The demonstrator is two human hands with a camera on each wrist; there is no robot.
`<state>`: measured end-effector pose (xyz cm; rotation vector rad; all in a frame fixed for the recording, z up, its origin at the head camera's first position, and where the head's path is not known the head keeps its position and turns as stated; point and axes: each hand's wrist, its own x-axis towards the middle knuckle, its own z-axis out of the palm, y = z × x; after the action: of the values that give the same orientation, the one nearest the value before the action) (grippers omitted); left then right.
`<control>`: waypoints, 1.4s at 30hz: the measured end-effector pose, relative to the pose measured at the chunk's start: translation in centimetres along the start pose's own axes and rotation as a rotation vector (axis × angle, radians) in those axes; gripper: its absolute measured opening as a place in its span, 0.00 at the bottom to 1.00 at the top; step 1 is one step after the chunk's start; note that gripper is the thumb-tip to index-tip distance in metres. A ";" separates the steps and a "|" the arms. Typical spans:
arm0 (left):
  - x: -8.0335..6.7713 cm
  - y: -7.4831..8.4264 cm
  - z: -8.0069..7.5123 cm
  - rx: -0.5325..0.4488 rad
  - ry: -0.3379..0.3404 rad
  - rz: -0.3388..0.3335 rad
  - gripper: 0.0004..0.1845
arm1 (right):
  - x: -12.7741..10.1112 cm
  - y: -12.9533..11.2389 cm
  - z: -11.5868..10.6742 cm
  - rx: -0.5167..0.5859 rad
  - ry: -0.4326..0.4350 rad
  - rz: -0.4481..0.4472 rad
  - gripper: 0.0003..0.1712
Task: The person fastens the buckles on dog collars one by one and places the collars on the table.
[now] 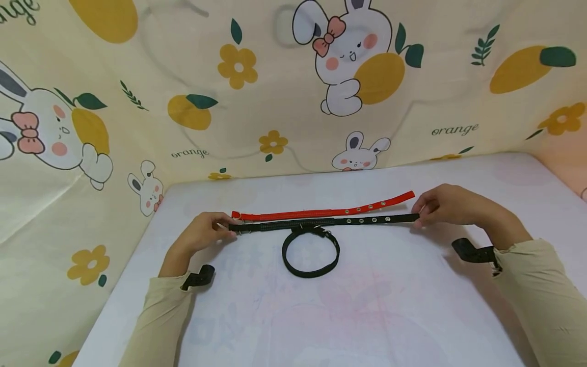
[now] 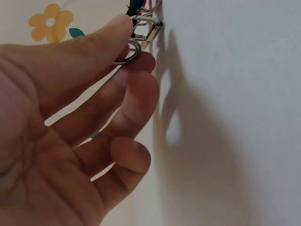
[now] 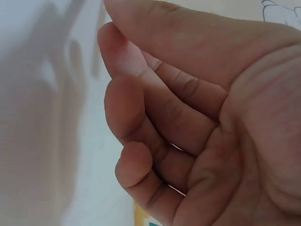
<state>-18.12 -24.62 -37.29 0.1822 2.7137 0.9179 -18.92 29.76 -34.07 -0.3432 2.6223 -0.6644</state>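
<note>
A long black collar (image 1: 275,225) with metal eyelets lies stretched out straight between the two hands. My left hand (image 1: 206,232) pinches its buckle end; the left wrist view shows metal rings and a buckle (image 2: 150,28) by the thumb and fingertips. At the other end, my right hand (image 1: 451,204) pinches the strap's tip between thumb and fingers. The right wrist view shows that hand's curled fingers, but not the strap. Just behind the black collar lies a red collar (image 1: 293,215), its eyelet end angled up to the right. A second black collar (image 1: 285,257), closed into a loop, sits in front.
The white tabletop (image 1: 275,316) has faint printed patterns. Behind it and along the left hangs a cream cloth (image 1: 275,112) with rabbits, oranges and flowers. Small black wrist cameras (image 1: 199,278) sit at both sleeve cuffs.
</note>
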 end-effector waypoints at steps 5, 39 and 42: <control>-0.1 0.0 -0.1 0.010 0.007 -0.007 0.17 | -0.2 -0.5 -0.2 0.000 0.011 -0.002 0.23; -0.9 0.9 -1.1 -0.079 0.021 0.025 0.17 | -0.7 -2.6 0.0 0.036 0.218 -0.105 0.15; -0.8 0.8 -0.8 0.007 0.035 0.006 0.16 | -0.7 -2.7 0.0 0.030 0.223 -0.114 0.15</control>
<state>-17.59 -24.55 -36.02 0.1774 2.7501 0.9217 -17.92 27.71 -32.52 -0.4344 2.8164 -0.8212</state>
